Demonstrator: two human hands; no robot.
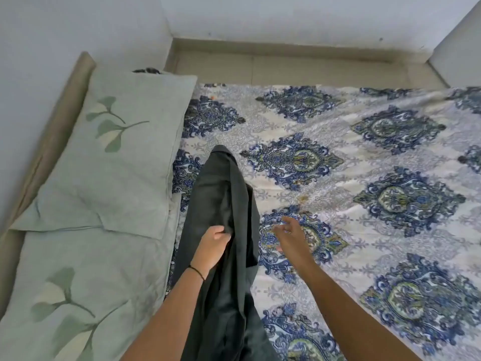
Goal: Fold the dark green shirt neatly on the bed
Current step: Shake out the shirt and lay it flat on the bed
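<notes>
Shirt (217,194) hangs bunched from left hand (212,246), seemingly pinched.

The far pillow (117,152) overlapped the near pillow (91,282) (at one corner) along the left side of the bed (364,178). Just right of them stretched the shirt (221,191), the left hand (212,246) gripping it, the right hand (289,235) beside it.

On my screen the shirt (221,204) reads as a plain, very dark green. The bedspread (364,165) is white with grey scrollwork and blue-and-olive medallions. The far pillow (117,157) and near pillow (86,269) are pale green, printed with darker leaves. I see a bluish-white wall (286,14).
</notes>
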